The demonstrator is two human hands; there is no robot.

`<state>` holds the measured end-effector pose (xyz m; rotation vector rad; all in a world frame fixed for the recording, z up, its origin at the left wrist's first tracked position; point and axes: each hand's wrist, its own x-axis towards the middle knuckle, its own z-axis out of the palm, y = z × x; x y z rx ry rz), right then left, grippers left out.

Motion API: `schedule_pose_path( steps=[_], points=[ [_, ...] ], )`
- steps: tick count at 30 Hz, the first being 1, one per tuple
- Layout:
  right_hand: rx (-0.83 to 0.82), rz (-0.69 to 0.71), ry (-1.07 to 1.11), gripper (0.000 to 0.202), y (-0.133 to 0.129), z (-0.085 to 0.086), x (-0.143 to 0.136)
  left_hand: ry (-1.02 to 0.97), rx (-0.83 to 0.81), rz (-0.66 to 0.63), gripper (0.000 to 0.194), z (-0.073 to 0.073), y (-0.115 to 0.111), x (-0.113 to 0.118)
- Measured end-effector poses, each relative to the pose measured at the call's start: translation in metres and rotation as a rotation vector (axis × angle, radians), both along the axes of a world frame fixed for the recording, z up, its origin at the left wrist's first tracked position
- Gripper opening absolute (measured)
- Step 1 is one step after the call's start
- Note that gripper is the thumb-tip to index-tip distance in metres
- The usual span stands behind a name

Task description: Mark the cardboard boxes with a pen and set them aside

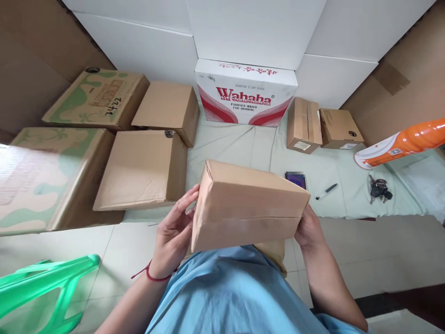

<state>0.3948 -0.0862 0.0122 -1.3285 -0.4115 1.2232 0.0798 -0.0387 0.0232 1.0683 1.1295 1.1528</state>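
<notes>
A plain brown cardboard box [250, 204] is held up in front of my body, tilted, over the near edge of the cloth-covered table. My left hand [177, 225] presses against its left end, with the fingers partly hidden behind that side. Around the lower right corner, my right hand [308, 227] grips the box, most of its fingers out of sight. A seam runs along the side facing me. Just beyond the box's right end lies a dark phone-like object [295, 179], partly covered by the box.
Several cardboard boxes [139, 169] stand at the left. A white-and-red Wahaha carton [246, 95] is at the back, with two small boxes [304, 123] beside it. A pen [327, 191], keys [380, 189] and an orange-white bottle [399, 144] are at right. A green stool [52, 287] stands lower left.
</notes>
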Motion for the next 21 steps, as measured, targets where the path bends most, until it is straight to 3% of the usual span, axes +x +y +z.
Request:
schedule_pose_path(
  steps=[4,9,11,17,19,21],
  points=[
    [-0.002,-0.133,0.091,0.046,-0.002,-0.011,0.005,0.026,0.054,-0.047,0.053,0.018,-0.007,0.001],
    [0.012,-0.046,0.168,0.045,-0.002,-0.021,0.014,0.019,0.082,-0.097,0.049,0.026,-0.009,-0.004],
    [0.023,-0.022,0.135,0.045,-0.001,-0.02,0.014,0.018,0.087,-0.146,0.057,0.024,-0.007,-0.009],
    [0.04,-0.009,0.009,0.045,0.001,-0.005,0.003,0.126,0.02,-0.312,0.094,0.023,0.004,-0.018],
    [0.032,0.058,-0.036,0.046,-0.002,0.003,0.0,0.176,-0.004,-0.313,0.093,0.021,0.007,-0.018],
    [0.028,0.127,-0.087,0.049,-0.006,0.013,0.0,0.194,-0.052,-0.271,0.079,0.016,0.01,-0.017]
  ],
)
